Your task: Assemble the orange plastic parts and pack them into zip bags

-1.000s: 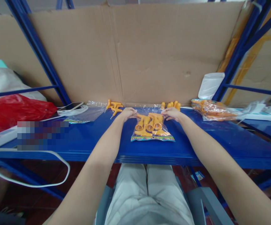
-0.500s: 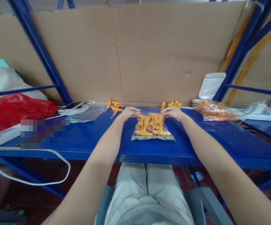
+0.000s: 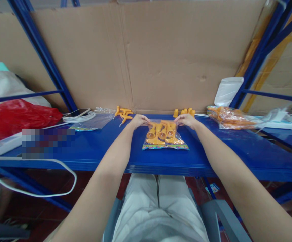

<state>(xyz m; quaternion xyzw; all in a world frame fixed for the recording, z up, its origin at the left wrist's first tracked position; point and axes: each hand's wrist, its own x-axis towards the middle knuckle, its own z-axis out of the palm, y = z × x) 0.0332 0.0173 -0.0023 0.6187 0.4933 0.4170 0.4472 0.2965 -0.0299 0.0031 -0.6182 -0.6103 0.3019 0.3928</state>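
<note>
A clear plastic bag [image 3: 165,147] with a colourful printed strip along its near edge lies on the blue table in front of me. Inside it are several orange corkscrews [image 3: 162,131], their cup-like open ends facing me. My left hand [image 3: 140,121] pinches the bag's far left corner. At the far right corner, my right hand [image 3: 186,120] grips the bag in the same way. Orange T-handled corkscrews [image 3: 124,116] with bare metal spirals lie loose beyond my left hand. Several loose orange cup-shaped parts [image 3: 185,111] stand behind my right hand.
A flat clear bag [image 3: 95,121] and a coiled white cable [image 3: 79,116] lie to the left, near a red plastic bag [image 3: 20,117]. Filled bags of orange pieces [image 3: 230,117] and a white power strip [image 3: 284,123] sit right. A cardboard sheet [image 3: 161,57] stands behind.
The bag's far edge, raised before, now lies lower and flatter over the orange pieces. Both hands keep hold of its corners and have barely moved.
</note>
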